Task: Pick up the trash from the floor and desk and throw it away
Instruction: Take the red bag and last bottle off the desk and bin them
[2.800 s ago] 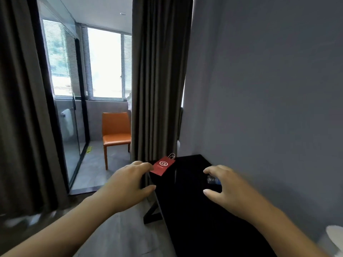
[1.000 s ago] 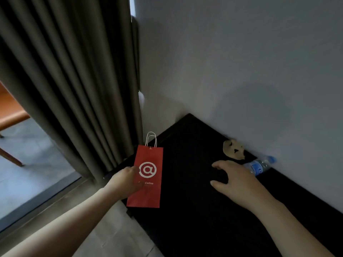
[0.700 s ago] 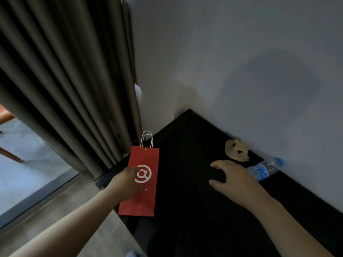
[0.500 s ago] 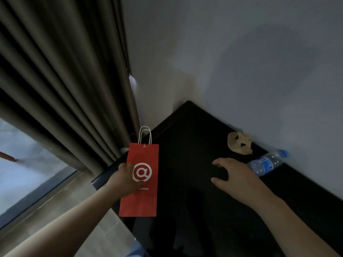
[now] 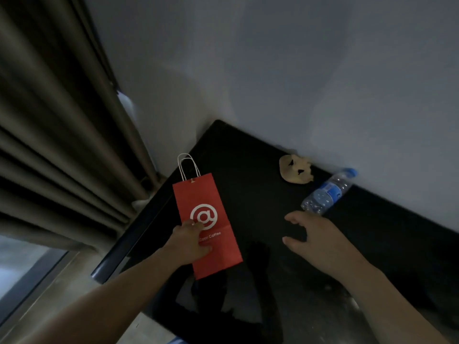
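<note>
Grips the red paper coffee bag [image 5: 206, 219] in the left hand [image 5: 188, 242] at lower centre, thumb pressed beside the white logo, fingers hidden behind. Holds it over the left edge of the black desk [image 5: 248, 155], white handles up, now tilted with the base swung right, where half a second ago hung straight. Reaches with the right hand [image 5: 315, 242], empty, fingers spread and loosely bent, above the desktop right of centre, well apart from the left. Sits nearer the plastic water bottle [image 5: 327, 193] than before: fingertips just short of its base, no contact. Lying on its side along the grey wall [image 5: 298, 70], blue cap to the right; just left of it, a crumpled tan scrap [image 5: 295, 168]. Brown curtain [image 5: 62, 145] across the left.
</note>
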The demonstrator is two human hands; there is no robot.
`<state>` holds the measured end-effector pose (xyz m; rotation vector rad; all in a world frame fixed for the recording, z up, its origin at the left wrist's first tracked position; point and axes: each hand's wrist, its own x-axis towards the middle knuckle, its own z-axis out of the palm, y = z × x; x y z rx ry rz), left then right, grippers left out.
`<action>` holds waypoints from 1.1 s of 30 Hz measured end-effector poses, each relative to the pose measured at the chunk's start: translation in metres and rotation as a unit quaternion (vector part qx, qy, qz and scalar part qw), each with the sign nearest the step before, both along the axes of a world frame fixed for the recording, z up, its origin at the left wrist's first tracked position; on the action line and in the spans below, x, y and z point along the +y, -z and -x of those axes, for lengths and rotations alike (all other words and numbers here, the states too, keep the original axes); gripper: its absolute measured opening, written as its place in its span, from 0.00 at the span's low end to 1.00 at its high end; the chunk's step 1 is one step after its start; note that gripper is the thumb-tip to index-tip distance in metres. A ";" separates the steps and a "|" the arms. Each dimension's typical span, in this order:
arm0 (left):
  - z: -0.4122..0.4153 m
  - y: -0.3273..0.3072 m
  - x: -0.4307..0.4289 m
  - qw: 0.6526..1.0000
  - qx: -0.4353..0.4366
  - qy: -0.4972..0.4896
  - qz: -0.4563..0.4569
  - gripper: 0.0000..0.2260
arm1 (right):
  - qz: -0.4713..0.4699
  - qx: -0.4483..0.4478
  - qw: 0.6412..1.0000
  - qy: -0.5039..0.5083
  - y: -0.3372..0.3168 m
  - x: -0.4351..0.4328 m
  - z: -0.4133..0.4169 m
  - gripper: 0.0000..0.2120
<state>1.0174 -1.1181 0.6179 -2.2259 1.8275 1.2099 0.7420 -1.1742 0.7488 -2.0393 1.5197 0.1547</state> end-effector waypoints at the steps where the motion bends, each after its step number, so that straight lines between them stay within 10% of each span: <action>1: 0.007 0.000 -0.007 1.000 0.009 0.019 0.005 0.30 | 0.000 0.002 1.000 0.012 0.001 0.000 0.005 0.25; 33: 0.202 -0.006 -0.268 0.968 -0.061 0.190 0.153 0.33 | -0.018 -0.062 0.984 0.164 0.072 -0.059 0.131 0.23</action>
